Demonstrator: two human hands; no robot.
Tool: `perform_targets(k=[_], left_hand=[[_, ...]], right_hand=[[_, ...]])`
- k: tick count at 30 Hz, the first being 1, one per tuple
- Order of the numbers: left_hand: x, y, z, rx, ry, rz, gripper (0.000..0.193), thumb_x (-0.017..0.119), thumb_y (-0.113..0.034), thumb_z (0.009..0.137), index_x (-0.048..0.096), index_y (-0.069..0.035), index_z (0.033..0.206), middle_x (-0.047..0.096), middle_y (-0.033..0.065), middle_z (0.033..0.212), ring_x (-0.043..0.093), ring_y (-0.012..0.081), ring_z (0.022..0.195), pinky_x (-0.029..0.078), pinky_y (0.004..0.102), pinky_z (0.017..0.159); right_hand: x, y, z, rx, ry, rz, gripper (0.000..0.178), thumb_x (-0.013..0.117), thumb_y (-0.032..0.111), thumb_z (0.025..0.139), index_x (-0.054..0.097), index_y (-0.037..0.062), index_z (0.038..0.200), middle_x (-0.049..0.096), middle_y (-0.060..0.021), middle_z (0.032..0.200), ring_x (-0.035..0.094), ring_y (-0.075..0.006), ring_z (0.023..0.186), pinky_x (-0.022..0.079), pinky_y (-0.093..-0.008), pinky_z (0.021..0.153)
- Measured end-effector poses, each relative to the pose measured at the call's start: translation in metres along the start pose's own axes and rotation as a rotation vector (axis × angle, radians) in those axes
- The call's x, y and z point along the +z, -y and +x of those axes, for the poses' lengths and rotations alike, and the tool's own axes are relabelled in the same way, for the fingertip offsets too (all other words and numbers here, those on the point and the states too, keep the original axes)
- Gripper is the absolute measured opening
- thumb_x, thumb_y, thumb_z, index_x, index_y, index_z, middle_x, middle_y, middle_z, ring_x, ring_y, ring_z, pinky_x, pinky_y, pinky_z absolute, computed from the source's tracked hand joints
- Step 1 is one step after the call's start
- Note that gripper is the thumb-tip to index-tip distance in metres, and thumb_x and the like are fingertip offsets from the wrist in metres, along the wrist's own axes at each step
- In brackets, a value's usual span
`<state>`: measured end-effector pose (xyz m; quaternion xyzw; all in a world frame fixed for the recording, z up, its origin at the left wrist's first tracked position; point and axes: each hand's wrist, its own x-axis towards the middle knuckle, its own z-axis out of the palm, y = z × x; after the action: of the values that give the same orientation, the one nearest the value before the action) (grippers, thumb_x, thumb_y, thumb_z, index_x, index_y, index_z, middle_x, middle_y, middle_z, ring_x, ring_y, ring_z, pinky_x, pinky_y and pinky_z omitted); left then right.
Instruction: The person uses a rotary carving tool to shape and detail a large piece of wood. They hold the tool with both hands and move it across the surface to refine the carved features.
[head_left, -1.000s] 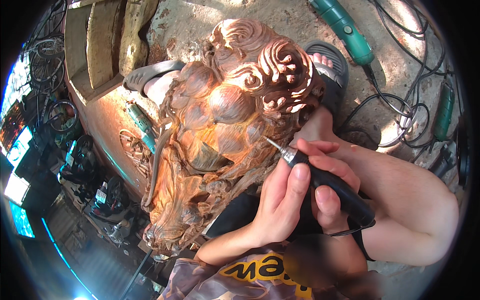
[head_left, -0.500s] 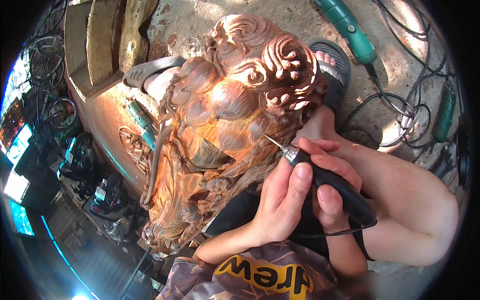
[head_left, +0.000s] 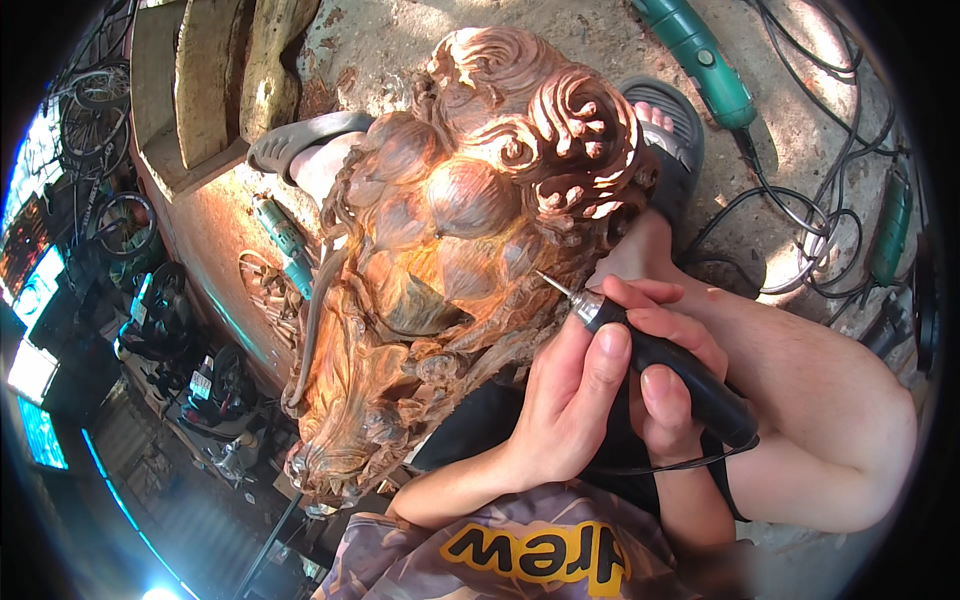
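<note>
Two bare hands steadied a black handheld tool (head_left: 715, 402) over a reddish-brown wood carving (head_left: 470, 200)
In the head view, the left hand (head_left: 565, 400) was closed around the tool's front near its silver collar, thumb pressed along it, while the right hand (head_left: 690, 340) curled its fingers over the body; the two sat together. The thin metal bit (head_left: 556, 284) pointed at the carving's rounded lumps, though I couldn't tell whether it touched. The carving, with curling scrolls at its far end, lay between the person's sandalled feet. A green power tool (head_left: 705, 70) rested on the floor past the right sandal (head_left: 680, 150), near tangled black cables (head_left: 840, 150), and wooden planks (head_left: 210, 100) stood beyond the left sandal (head_left: 300, 145)
</note>
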<state>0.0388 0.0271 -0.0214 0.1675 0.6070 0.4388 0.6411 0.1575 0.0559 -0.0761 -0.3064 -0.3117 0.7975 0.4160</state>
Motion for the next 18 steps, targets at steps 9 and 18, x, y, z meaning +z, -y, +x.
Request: perform_targets(k=[9,18], left_hand=[[0.0062,0.0043,0.0046,0.015,-0.054,-0.095,0.047,0.037,-0.035,0.113,0.050,0.003,0.138,0.060,0.0149,0.137,0.060,0.0215,0.120,0.046,0.0352,0.104],[0.0052,0.0055,0.0072,-0.019,-0.033,-0.048,0.051,0.035,-0.038,0.113,0.048,0.003,0.139,0.057,0.0167,0.139,0.059,0.0216,0.121,0.045,0.0347,0.105]], right_hand=[[-0.0055,-0.0064,0.0027,-0.091,0.002,-0.036,0.047,0.062,0.021,0.094,0.061,-0.0100,0.129,0.061,-0.0337,0.134,0.063,-0.0351,0.123,0.049,-0.0440,0.107],[-0.0058,-0.0034,0.0015,-0.038,-0.064,-0.120,0.047,0.063,0.022,0.095,0.062,-0.0106,0.129,0.061,-0.0339,0.135,0.063,-0.0350,0.124,0.048,-0.0436,0.108]])
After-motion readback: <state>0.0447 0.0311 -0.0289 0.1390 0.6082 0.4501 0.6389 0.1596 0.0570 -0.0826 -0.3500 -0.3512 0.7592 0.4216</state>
